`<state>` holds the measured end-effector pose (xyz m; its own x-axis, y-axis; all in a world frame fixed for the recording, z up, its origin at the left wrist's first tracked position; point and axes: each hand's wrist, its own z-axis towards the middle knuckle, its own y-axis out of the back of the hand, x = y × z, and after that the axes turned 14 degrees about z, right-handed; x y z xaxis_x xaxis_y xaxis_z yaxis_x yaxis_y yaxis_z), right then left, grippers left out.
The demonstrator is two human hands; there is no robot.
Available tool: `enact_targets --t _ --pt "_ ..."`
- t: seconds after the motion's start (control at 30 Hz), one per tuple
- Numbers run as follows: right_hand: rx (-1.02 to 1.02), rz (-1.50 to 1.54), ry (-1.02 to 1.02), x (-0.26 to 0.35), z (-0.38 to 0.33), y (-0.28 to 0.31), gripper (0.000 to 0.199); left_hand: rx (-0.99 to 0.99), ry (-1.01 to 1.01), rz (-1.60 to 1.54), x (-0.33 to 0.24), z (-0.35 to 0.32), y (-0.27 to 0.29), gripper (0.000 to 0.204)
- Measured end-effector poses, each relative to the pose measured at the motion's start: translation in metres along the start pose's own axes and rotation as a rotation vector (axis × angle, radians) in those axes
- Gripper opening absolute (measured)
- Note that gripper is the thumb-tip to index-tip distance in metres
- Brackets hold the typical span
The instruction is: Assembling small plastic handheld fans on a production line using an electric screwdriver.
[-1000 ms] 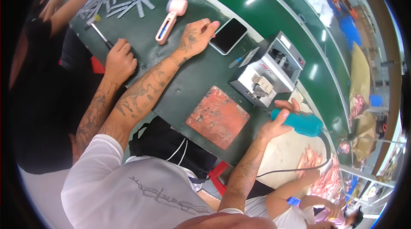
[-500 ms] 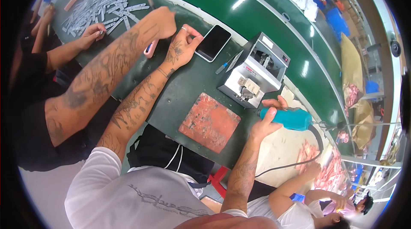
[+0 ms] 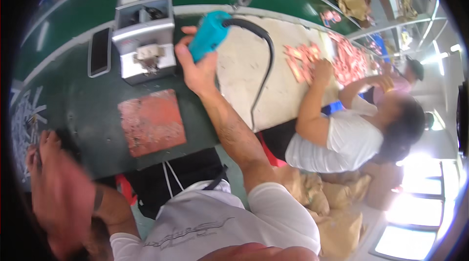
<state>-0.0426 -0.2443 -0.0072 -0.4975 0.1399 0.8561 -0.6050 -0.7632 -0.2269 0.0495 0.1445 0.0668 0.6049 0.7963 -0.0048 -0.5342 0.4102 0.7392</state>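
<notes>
Where discernible, tool in right hand

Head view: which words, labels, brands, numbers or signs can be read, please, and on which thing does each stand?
White shirt: dark flowing lettering, too blurred to read.
Grey machine: pale label on top, too small to read.
Phone: dark screen, no visible text.
Nothing is clearly legible.

Light grey shirt, front: 1 large line of dark script lettering, with 1 smaller line of print alongside. Grey metal machine, top: 1 pale rectangular label, any wording too small to read.
</notes>
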Motion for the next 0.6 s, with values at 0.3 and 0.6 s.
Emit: enact_targets --t 0.3,0.6 --pt "-0.002 -0.056 0.073 -0.007 -0.005 -0.005 0.039 0.633 -0.103 0.122 0.263 -0.112 -0.108 0.042" --pt "-0.060 -0.004 0.144 0.003 -0.003 -0.016 0.036 0.678 -0.299 0.395 0.305 -0.106 -0.100 0.051"
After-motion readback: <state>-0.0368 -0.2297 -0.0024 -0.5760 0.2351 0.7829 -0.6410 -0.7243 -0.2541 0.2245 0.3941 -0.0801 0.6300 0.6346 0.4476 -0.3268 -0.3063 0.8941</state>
